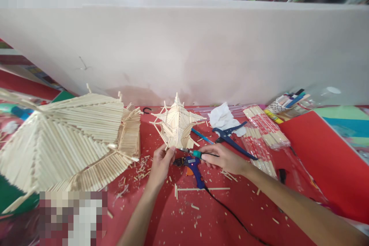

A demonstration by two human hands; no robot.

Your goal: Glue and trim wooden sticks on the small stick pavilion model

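Note:
A small star-shaped roof model [176, 123] made of pale wooden sticks stands on the red table [219, 215]. My left hand [161, 161] pinches its near lower edge. My right hand [221, 158] grips a thin teal-handled tool [196, 153], its metal tip pointing left at the model's base. Just below the hands lies a blue hot glue gun [193, 169] with a black cord running toward me.
A large stick-built roof [66, 142] fills the left. Blue cutters [230, 138], a white cloth [221, 117], packets of chopsticks [266, 128], a pen bundle [288, 102] and red sheets [325, 161] lie right. Stick offcuts litter the table. A white partition [184, 46] stands behind, people beyond it.

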